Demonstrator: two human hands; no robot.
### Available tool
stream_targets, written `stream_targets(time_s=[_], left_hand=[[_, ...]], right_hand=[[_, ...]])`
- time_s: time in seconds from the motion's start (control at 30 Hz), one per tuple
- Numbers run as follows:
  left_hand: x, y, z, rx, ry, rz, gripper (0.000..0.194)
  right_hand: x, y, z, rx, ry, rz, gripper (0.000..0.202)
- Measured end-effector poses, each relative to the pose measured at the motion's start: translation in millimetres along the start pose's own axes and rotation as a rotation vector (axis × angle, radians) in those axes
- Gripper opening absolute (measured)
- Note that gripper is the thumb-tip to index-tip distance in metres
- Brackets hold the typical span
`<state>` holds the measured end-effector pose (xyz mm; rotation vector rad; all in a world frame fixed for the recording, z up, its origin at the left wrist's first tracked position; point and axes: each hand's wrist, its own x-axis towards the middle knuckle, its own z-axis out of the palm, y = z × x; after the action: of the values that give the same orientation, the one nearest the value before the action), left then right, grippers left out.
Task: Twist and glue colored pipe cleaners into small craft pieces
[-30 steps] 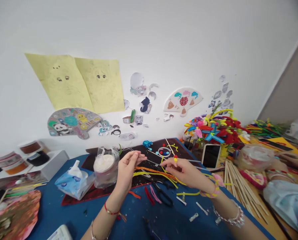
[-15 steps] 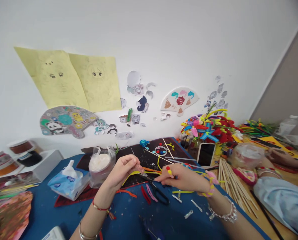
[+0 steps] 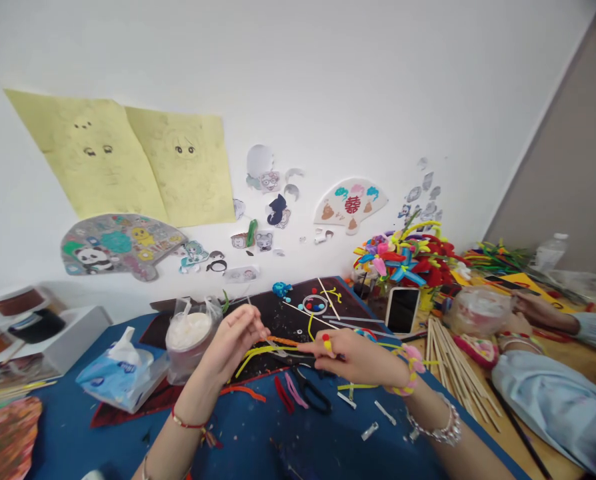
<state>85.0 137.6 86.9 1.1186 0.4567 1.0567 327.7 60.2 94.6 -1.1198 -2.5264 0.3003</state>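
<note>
My left hand [image 3: 238, 335] is closed in a pinch on one end of a fuzzy orange pipe cleaner [image 3: 282, 341]. The other end runs to the index fingertip of my right hand [image 3: 345, 357], whose fingers are curled and partly hide their grip. A yellow ring with a red bead sits on that hand. Below the orange stem lie yellow pipe cleaners [image 3: 258, 351] on a dark mat [image 3: 298, 320]. Black-handled scissors [image 3: 314, 395] rest just under my right hand. Red [image 3: 283, 395] and pink [image 3: 297, 390] pipe cleaner pieces lie beside them.
A tissue pack [image 3: 121, 373] and a bagged tub [image 3: 191, 340] stand left. A ring of pompoms [image 3: 315, 305], a propped phone [image 3: 402, 309] and pipe cleaner flowers [image 3: 408, 260] are behind. Wooden sticks [image 3: 458, 373] and another person's sleeve [image 3: 553, 400] lie right. Small clips [image 3: 370, 431] dot the blue table.
The view has shifted slightly, so most things sit further left. The orange pipe cleaner now spans from my left fingers to my right index fingertip, and the scissors' blades show more between my hands.
</note>
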Motion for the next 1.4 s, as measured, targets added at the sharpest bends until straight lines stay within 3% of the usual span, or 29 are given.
stream_targets(time_s=[0.1,0.23,0.47,0.77,0.97,1.23,1.4], left_hand=[[5.2,4.7,-8.4,-0.124,0.165,0.137,0.017],[8.2,9.2,-15.4,-0.221,0.221,0.215,0.019],[5.2,17.8,-24.3,-0.201,0.178,0.097,0.009],[-2.1,31.1,-28.0,-0.004,0.123,0.004,0.013],[-4.7,29.8,-25.1,0.150,-0.019,-0.067,0.012],[-19.2,35.4,-21.1,0.341,-0.338,-0.218,0.012],[-25.3,36.5,-13.6,0.586,-0.526,-0.379,0.013]], right_hand=[[-2.1,2.4,-2.6,-0.039,0.133,0.081,0.037],[-1.8,4.8,-0.4,-0.104,0.183,0.103,0.043],[-1.4,2.4,7.2,-0.356,0.072,-0.022,0.040],[-2.1,-18.8,16.0,-0.529,0.071,-0.295,0.039],[-5.6,-29.2,22.4,-0.493,0.136,-0.367,0.031],[-11.4,-35.2,22.3,-0.411,-0.013,-0.356,0.026],[-15.4,-43.7,25.2,-0.417,-0.146,-0.223,0.020]])
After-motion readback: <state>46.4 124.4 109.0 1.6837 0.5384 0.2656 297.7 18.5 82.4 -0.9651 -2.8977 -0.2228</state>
